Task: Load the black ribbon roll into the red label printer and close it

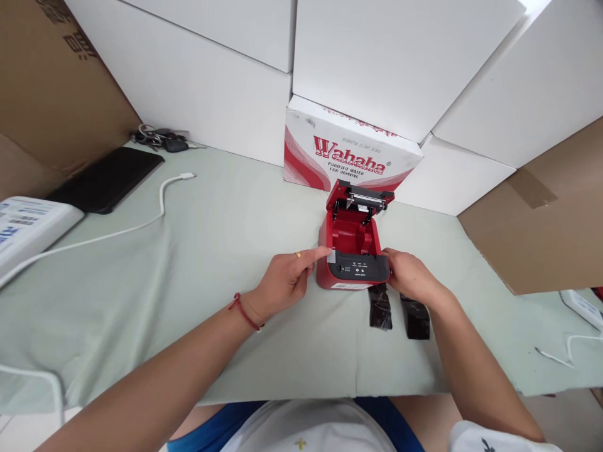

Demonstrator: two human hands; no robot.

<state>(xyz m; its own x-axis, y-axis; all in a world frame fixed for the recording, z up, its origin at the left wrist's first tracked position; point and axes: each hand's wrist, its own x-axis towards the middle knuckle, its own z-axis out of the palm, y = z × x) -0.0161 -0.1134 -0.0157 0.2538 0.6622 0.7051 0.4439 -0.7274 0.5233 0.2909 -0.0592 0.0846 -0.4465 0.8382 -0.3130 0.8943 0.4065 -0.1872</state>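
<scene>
Open printer [360, 267] between your two hands. Your left hand [289, 276] extends its index finger to the grey patch [331, 257] at the printer's near left corner; the other fingers curl, and nothing shows in their grip. Your right hand [412, 273] bends about the printer's right side; its fingertips are hidden, so whether they grip or merely brace cannot be told. The lid [362, 198] stands raised beyond both hands, just in front of the box [351, 157]. Likely faults: (a) a jolt may drop the lid toward your left fingertip, beside the open bay; (b) uneven pressure between your hands may twist the printer on the loose cloth [217, 220]; (c) a shove away from you may drive the lid against the box; (d) the black strip [380, 311] and second strip [417, 321], on the near side of your right hand, may cling to it if adhesive.
</scene>
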